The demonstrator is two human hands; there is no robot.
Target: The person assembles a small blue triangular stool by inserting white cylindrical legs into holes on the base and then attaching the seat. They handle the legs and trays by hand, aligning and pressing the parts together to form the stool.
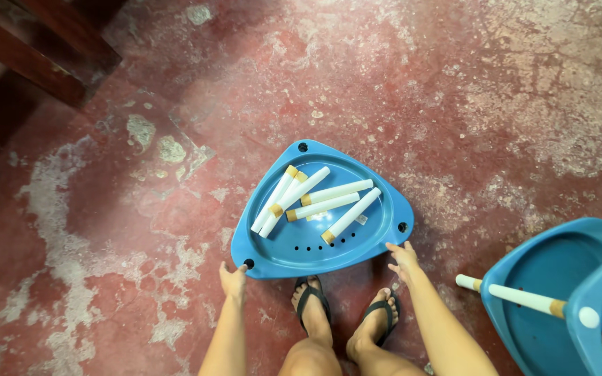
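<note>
A blue, rounded-triangular plastic tray point(294, 254) is steadied on the worn red concrete floor point(398, 90), just beyond a pair of feet in black flip-flops point(309, 296). The left hand point(233, 280) is laid with loose fingers against the tray's near-left corner, beside a dark socket hole; the right hand point(403, 256) is spread, fingertips touching the near-right rim. Nothing is pinched or lifted, the tray being merely braced flat from both sides. Five white plastic tubes with tan end caps point(325, 200) are gathered loose in its shallow dish, above a row of small holes. A second blue unit with fitted tubes point(552, 268) is seen to the near right, dark wooden furniture point(43, 49) to the far left.
</note>
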